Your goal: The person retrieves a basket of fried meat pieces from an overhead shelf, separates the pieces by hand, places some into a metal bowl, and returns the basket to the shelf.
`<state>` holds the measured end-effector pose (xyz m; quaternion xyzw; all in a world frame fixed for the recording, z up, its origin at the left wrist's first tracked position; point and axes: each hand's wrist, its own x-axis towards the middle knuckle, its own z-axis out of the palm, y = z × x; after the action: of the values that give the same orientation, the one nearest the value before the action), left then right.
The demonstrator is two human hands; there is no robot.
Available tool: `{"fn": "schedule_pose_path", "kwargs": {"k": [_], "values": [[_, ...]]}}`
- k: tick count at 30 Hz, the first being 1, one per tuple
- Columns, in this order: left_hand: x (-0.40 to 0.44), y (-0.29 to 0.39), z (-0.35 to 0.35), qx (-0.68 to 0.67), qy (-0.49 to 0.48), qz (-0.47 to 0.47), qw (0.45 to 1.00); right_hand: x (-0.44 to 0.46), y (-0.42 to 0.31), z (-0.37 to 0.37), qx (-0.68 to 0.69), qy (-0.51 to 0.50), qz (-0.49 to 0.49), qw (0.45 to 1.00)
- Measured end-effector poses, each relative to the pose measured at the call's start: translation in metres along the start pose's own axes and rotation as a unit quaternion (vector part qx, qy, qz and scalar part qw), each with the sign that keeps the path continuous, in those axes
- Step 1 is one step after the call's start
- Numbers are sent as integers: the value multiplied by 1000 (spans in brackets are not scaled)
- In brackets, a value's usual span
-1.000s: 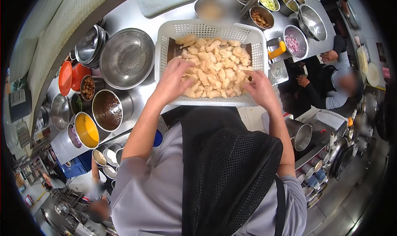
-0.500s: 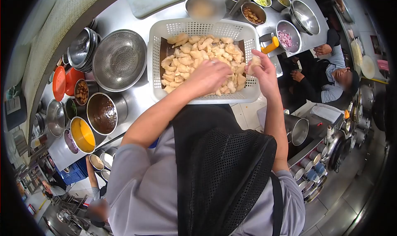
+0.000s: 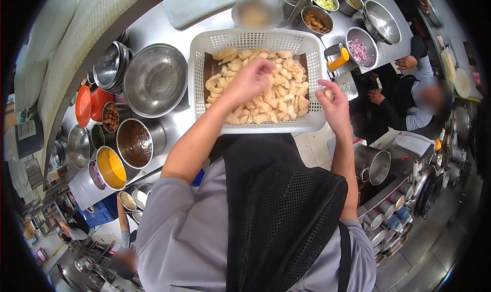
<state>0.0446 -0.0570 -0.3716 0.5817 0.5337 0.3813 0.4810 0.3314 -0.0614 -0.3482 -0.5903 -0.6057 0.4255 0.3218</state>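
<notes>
A white perforated plastic basket (image 3: 193, 95) holds a heap of pale, battered fried pieces (image 3: 276, 102) on a brown liner. Over the middle of the heap is my left hand (image 3: 250, 80), its fingers loosely bent and apart, slightly smeared by motion, with no piece visible in them. Just outside the basket's right edge, my right hand (image 3: 335, 107) has its fingers curled around a small pale battered piece (image 3: 329, 95), mostly covered by the fingers.
Left of the basket are a perforated steel colander (image 3: 156, 79), a pot of dark sauce (image 3: 135, 143) and a yellow-filled container (image 3: 111, 167). To the right stand a yellow-handled tool (image 3: 338, 60) and a bowl of chopped onion (image 3: 361, 49). A co-worker (image 3: 409, 95) is beyond.
My left hand has lifted off the pieces and shifted left and up. My right hand has moved slightly right and down, away from the basket's rim. The whole view has shifted a little.
</notes>
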Motion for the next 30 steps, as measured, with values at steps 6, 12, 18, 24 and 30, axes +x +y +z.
{"fn": "schedule_pose_path", "kwargs": {"k": [6, 12, 18, 24, 30], "values": [[2, -32, -74, -461, 140, -169, 860, 45, -19, 28, -150, 18, -155, 976], [21, -65, -76, 277, 209, 15, 938, 83, -33, 65, -193, -58, -186, 962], [36, -83, -69, 430, 125, 8, 894, 59, -51, 114, -146, -205, -276, 927], [29, -43, -103, 168, 133, -87, 973, 20, -51, 134, -255, -329, -270, 868], [-44, 6, -145, -374, 166, -123, 904, 53, -36, 94, -349, -185, -238, 887]]}}
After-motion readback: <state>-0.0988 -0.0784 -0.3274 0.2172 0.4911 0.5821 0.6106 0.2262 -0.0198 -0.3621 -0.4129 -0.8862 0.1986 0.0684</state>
